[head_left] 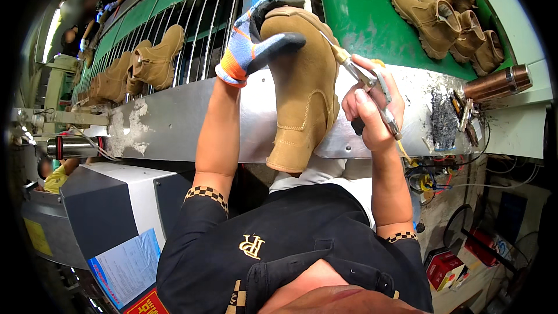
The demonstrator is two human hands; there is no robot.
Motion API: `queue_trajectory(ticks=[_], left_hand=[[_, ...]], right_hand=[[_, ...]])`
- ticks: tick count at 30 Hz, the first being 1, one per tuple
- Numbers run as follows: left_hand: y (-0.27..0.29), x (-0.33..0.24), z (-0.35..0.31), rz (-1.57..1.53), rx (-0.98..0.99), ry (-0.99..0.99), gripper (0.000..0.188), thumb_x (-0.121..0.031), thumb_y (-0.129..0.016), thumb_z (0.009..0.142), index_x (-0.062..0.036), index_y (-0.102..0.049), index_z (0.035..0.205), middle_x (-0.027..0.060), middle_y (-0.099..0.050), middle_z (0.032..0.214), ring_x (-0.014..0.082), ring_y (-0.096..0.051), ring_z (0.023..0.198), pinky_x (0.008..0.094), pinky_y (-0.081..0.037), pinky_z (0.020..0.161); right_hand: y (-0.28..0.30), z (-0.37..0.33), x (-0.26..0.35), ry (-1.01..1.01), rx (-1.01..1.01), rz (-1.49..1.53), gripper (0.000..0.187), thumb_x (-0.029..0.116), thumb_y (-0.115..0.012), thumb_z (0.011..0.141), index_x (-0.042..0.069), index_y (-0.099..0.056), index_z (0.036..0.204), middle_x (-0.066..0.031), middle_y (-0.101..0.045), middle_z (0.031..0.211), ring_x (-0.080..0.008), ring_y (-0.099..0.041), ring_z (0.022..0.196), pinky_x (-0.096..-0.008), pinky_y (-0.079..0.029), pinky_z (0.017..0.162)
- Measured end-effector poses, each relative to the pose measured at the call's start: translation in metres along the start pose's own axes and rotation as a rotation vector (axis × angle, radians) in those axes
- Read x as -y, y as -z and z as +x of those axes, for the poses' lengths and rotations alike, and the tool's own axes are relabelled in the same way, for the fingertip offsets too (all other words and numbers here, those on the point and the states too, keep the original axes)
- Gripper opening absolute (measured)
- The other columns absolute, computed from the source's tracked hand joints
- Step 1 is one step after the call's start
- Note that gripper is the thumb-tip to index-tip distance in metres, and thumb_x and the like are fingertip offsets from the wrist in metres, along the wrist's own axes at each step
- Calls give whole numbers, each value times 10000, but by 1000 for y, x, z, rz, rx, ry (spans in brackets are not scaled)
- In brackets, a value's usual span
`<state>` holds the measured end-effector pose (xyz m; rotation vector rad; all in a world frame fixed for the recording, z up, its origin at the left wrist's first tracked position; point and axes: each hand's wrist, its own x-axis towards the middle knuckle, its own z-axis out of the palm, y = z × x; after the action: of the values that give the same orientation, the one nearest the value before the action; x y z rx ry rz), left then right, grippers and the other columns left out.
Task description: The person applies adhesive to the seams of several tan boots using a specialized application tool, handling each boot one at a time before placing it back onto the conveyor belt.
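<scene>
A tan suede boot (302,75) hangs in front of me, toe end up and shaft opening down. My left hand (250,46), in a blue and orange glove with black-coated fingers, grips the boot near its toe, thumb across the upper. Bare and curled, my right hand (375,110) holds a metal trigger gun (363,75) with a brass-coloured front and a thin nozzle. The nozzle points at the seam between sole and upper, close to the right edge of the boot. Whether it touches is hard to see. A yellow hose (403,150) shows below that hand.
Tan boots stand on a metal-rod rack (203,35) at left and on a green conveyor belt (366,17) at right. A steel ledge (174,131) crosses before me. On its right lie a brown flask (497,84) and small tools (465,116). Other people work at far left.
</scene>
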<state>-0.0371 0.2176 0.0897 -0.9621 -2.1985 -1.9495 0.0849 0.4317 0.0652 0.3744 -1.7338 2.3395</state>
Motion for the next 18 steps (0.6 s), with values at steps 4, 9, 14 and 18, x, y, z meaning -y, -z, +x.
queue_trajectory(ticks=[4, 9, 14, 18], left_hand=[[5, 11, 4, 11, -12, 33, 616, -245, -717, 761, 19, -549, 1291, 112, -657, 1145, 187, -611, 1070, 325, -470, 969], [17, 39, 7, -110, -75, 28, 502, -188, -742, 780, 1, -614, 1227, 83, -666, 1119, 162, -618, 1036, 290, -479, 936], [27, 58, 6, -120, -36, 43, 683, -431, -687, 809, 5, -518, 1307, 125, -632, 1170, 236, -622, 1070, 383, -495, 955], [36, 74, 2, -204, -81, 65, 595, -338, -686, 819, 5, -551, 1285, 115, -653, 1142, 207, -615, 1074, 342, -489, 941]], right_hand=[[17, -29, -33, -69, -42, 94, 412, 95, -562, 890, -139, -498, 1224, -56, -544, 679, -98, -502, 589, -245, -402, 537], [26, -68, -75, -133, -82, 89, 403, 97, -583, 865, -69, -508, 1225, -56, -589, 704, -96, -545, 642, -259, -463, 610], [22, -89, -86, -112, -32, 29, 511, 171, -561, 901, -66, -424, 1332, -35, -469, 630, -112, -447, 551, -262, -383, 528], [26, -100, -92, -145, -20, -15, 492, 142, -541, 900, -60, -432, 1335, -33, -480, 649, -103, -456, 560, -254, -387, 541]])
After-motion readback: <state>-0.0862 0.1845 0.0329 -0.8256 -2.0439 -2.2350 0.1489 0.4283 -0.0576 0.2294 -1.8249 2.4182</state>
